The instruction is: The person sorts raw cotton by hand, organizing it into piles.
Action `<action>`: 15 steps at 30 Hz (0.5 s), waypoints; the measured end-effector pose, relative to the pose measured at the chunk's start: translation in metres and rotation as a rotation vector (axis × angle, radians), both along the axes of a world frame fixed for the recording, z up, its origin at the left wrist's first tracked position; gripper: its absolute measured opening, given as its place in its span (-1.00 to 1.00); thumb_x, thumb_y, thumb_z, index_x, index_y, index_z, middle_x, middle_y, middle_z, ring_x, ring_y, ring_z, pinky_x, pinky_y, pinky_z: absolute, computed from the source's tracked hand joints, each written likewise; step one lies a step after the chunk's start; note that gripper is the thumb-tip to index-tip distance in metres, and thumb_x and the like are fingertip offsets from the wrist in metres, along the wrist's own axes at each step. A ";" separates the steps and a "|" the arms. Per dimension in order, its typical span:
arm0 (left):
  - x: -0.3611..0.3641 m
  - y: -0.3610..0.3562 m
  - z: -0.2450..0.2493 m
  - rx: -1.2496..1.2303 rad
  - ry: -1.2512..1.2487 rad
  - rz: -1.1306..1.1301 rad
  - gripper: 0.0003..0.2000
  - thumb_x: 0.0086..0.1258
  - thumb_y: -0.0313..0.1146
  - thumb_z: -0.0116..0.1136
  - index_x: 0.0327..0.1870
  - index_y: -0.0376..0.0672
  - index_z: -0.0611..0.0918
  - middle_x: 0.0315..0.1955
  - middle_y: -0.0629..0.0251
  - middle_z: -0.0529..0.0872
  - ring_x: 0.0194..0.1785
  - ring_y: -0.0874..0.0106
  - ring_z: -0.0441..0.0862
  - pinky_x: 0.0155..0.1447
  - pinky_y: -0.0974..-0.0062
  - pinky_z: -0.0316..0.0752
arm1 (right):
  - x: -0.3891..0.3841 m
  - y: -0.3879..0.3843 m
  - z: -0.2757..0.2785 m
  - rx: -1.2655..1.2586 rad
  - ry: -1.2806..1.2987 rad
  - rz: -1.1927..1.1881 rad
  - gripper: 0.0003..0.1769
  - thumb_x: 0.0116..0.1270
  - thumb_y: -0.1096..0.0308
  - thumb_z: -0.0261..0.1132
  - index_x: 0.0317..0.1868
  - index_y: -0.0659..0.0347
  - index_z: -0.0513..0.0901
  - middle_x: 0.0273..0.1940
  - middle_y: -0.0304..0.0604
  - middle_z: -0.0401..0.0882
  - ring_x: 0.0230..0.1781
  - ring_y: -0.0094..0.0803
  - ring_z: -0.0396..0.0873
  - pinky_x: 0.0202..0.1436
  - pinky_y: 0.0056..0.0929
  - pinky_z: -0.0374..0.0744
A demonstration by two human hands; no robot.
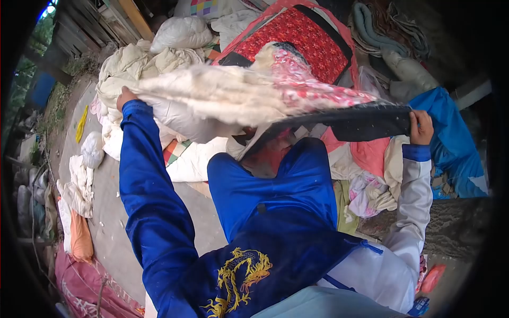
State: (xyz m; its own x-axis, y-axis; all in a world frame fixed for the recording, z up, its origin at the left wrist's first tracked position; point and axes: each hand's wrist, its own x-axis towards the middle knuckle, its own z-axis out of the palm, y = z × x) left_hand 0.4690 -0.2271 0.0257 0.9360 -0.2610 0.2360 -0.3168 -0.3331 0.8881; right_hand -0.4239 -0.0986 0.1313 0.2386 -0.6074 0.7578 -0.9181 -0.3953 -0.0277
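A wide bedding cloth [233, 93], cream with a red-and-white floral part and a black border, stretches between my two hands, blurred by motion. My left hand [125, 98] is closed on its cream end at the left. At the right, my right hand [421, 127] grips the black border, fingers wrapped round the edge. The cloth hangs above my knees, and its middle sags. Behind it lies a red floral cloth [297, 42] with a black border. What lies directly under the held cloth is partly hidden.
Cream fabric [124, 66] and a stuffed white bag [181, 34] are heaped at the back left. A blue tarp [450, 143] lies right of my right hand. Pink cloth [368, 156] is by my knee. A maroon sack [93, 283] sits at lower left.
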 end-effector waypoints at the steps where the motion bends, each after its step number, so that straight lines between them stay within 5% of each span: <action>1: 0.046 -0.001 -0.014 0.179 -0.124 0.106 -0.60 0.34 -0.13 0.03 -0.39 -0.40 0.66 -0.38 -0.02 0.75 -0.21 0.09 0.71 -0.06 0.25 0.54 | -0.038 -0.004 -0.017 0.033 -0.159 -0.102 -0.91 0.34 0.45 0.28 -0.26 0.32 0.64 -0.38 -0.06 0.57 -0.38 -0.21 0.58 -0.25 -0.43 0.51; 2: 0.070 0.019 -0.009 -0.034 0.234 0.081 -0.59 0.35 -0.08 0.06 -0.32 -0.35 0.67 -0.38 0.02 0.75 -0.17 0.15 0.72 -0.08 0.30 0.55 | -0.091 -0.004 -0.040 0.091 -0.348 -0.180 -0.86 0.38 0.39 0.28 -0.25 0.32 0.66 -0.36 -0.09 0.60 -0.36 -0.30 0.59 -0.21 -0.45 0.53; 4: 0.120 0.069 -0.029 -0.040 0.267 0.047 -0.56 0.39 -0.03 0.05 -0.23 -0.33 0.69 -0.37 0.04 0.75 -0.16 0.17 0.72 -0.06 0.30 0.55 | -0.197 -0.003 -0.099 0.099 -0.324 -0.420 -0.77 0.36 0.25 0.33 -0.22 0.27 0.71 -0.32 -0.10 0.68 -0.31 -0.34 0.64 -0.15 -0.46 0.55; 7: 0.113 0.063 -0.075 0.005 -0.029 -0.090 -0.52 0.42 0.02 0.03 -0.18 -0.32 0.71 -0.36 0.04 0.76 -0.24 0.14 0.69 -0.01 0.26 0.54 | -0.211 -0.018 -0.141 0.259 -0.419 -0.659 -0.67 0.35 0.11 0.32 -0.15 0.24 0.72 -0.27 -0.11 0.74 -0.26 -0.38 0.66 -0.08 -0.44 0.56; 8: 0.090 0.056 -0.088 -0.080 -0.005 -0.153 -0.50 0.42 0.06 0.04 -0.17 -0.31 0.72 -0.37 0.05 0.76 -0.26 0.15 0.68 0.00 0.27 0.54 | -0.192 -0.025 -0.135 0.249 -0.470 -0.591 -0.68 0.34 0.13 0.33 -0.15 0.24 0.72 -0.27 -0.08 0.73 -0.25 -0.34 0.67 -0.08 -0.44 0.56; 9: 0.061 0.050 -0.087 0.109 -0.065 -0.358 -0.46 0.39 0.10 0.11 0.03 -0.27 0.66 -0.16 0.02 0.73 -0.17 0.19 0.62 0.08 0.31 0.48 | -0.167 -0.040 -0.120 0.218 -0.526 -0.512 -0.69 0.33 0.14 0.34 -0.15 0.23 0.73 -0.27 -0.05 0.73 -0.25 -0.30 0.69 -0.08 -0.43 0.56; 11: -0.029 0.044 -0.111 0.072 -0.013 -0.549 -0.06 0.30 0.18 0.22 0.47 -0.36 0.14 0.41 -0.14 0.23 0.46 0.10 0.22 0.48 0.37 0.12 | -0.132 -0.056 -0.105 0.249 -0.549 -0.426 -0.69 0.33 0.14 0.33 -0.14 0.22 0.73 -0.28 -0.04 0.73 -0.26 -0.33 0.68 -0.10 -0.44 0.56; 12: -0.092 0.064 -0.103 0.114 -0.089 -0.626 -0.01 0.27 0.17 0.26 0.47 -0.45 0.10 0.44 -0.22 0.14 0.55 0.06 0.02 0.56 0.34 -0.05 | -0.121 -0.062 -0.103 0.261 -0.546 -0.417 -0.70 0.34 0.14 0.33 -0.14 0.22 0.73 -0.27 -0.04 0.73 -0.26 -0.33 0.68 -0.10 -0.44 0.56; 15: -0.245 0.142 -0.128 0.140 -0.354 -0.688 -0.15 0.27 -0.08 0.37 0.44 -0.36 0.20 0.41 -0.27 0.16 0.53 -0.06 0.03 0.54 0.17 -0.05 | -0.114 -0.059 -0.108 0.320 -0.532 -0.447 -0.71 0.35 0.17 0.33 -0.14 0.24 0.73 -0.28 -0.07 0.73 -0.28 -0.41 0.65 -0.12 -0.47 0.55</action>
State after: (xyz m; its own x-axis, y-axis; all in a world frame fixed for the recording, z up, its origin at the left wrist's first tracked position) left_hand 0.2236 -0.0851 -0.1025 0.4284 -0.8043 0.4117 -0.7487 -0.0609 0.6601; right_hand -0.5374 -0.1573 0.0235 -0.4294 -0.7697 0.4724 -0.8197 0.1125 -0.5616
